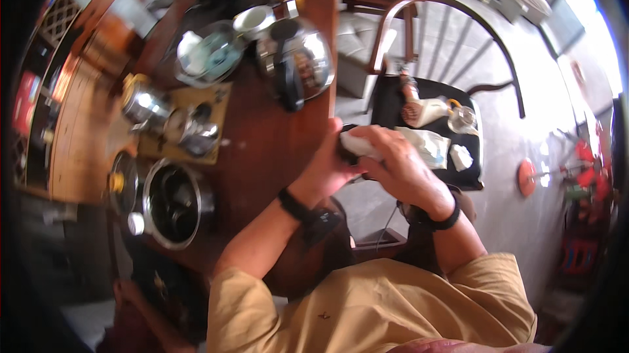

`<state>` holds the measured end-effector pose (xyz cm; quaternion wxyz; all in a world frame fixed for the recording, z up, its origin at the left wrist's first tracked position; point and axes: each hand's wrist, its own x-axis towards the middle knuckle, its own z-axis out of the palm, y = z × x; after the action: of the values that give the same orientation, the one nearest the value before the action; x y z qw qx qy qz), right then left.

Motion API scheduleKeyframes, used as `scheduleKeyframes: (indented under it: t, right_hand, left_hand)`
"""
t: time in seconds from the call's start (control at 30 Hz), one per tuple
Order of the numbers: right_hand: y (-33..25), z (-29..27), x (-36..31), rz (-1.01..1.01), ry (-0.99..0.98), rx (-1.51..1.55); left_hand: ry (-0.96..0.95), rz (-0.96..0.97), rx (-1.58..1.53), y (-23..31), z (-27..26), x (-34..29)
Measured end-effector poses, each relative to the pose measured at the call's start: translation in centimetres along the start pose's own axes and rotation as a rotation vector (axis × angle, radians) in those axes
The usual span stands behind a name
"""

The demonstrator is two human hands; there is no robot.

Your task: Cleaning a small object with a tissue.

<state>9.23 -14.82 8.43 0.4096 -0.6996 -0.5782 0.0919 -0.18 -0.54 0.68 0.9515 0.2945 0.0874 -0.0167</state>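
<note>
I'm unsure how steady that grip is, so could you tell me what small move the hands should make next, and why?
Probably draw the small dark object back over the wooden table. Both the left hand and right hand clasp it, with a white cloth, at the table's edge, above open floor.

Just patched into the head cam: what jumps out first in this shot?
Dead centre, both hands meet at the table's edge: the left hand and right hand close together around a small dark thing with a white wrap. Behind them on the dark wooden table stands a shiny kettle, with an open steel pot at the left. Right of the table, a chair holds a hair dryer.
</note>
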Motion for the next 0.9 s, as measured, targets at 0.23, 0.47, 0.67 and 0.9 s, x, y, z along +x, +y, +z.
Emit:
scheduleKeyframes:
  t: [0.23,0.47,0.67,0.9]
  right_hand:
    - [-1.2,0.1,0.7,0.118,-0.077,0.058]
    - [-0.6,0.6,0.6,0.189,-0.025,0.155]
    - [-1.1,0.5,0.5,0.225,-0.011,0.112]
    - [-0.6,0.8,0.4,0.178,0.025,0.002]
  left_hand:
    - [0.104,0.001,-0.03,-0.5,-0.4,0.1]
    - [0.078,-0.034,0.049,-0.7,-1.3,0.2]
    - [0.144,-0.039,-0.038,-0.6,-1.0,0.4]
    - [0.082,-0.005,-0.066,-0.3,0.0,0.1]
